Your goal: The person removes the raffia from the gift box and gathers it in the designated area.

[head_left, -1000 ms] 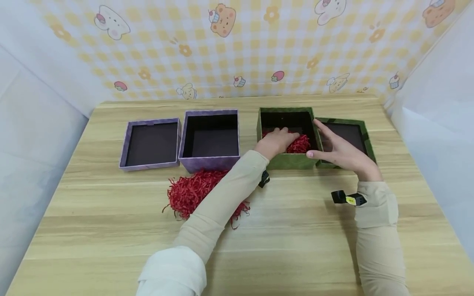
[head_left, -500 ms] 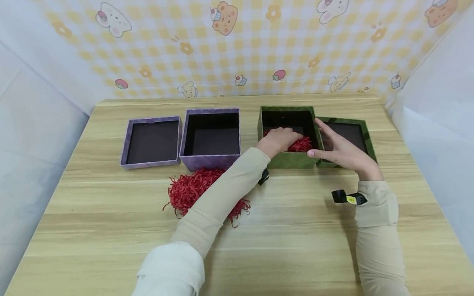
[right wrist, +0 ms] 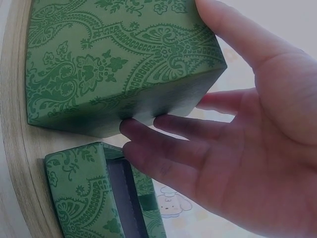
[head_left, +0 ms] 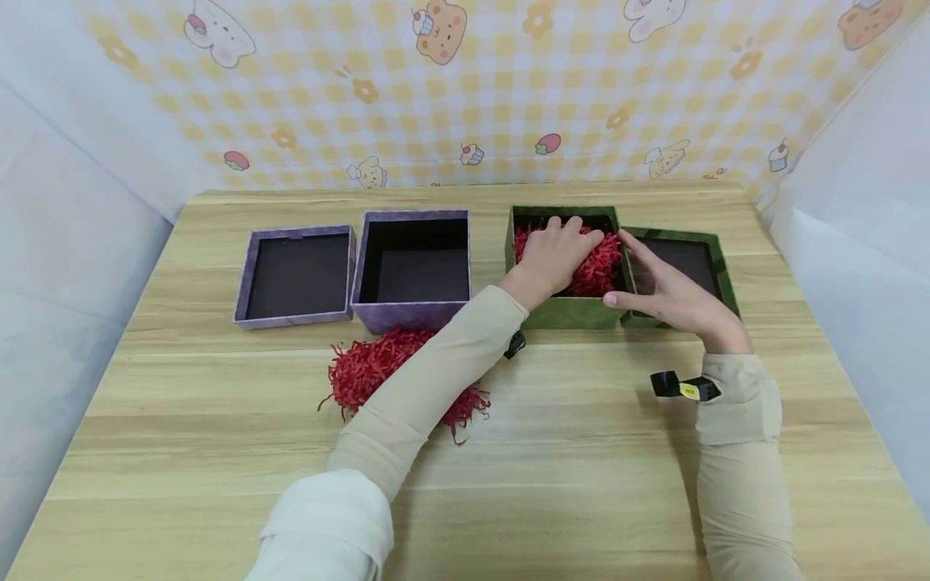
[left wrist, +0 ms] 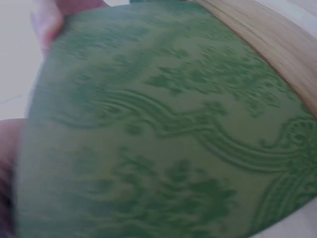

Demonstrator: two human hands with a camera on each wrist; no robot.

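My left hand reaches into the open green box, fingers bent into red shredded paper; the fingertips are hidden. On the box's right side, my right hand steadies it. Seen from the right wrist, that hand has its thumb by the patterned front face and several fingertips against the side wall. The left wrist view is mostly filled by the green patterned box wall, with blurred skin at its left edge.
An open purple box stands left of the green one, beside its purple lid. A heap of red shredded paper lies before it, partly behind my left forearm. The green lid lies at right. A checked cloth hangs behind.
My left hand has risen inside the green box, and the red shredded paper there has come up with it, standing higher and wider. The right hand has stayed at the box's side.
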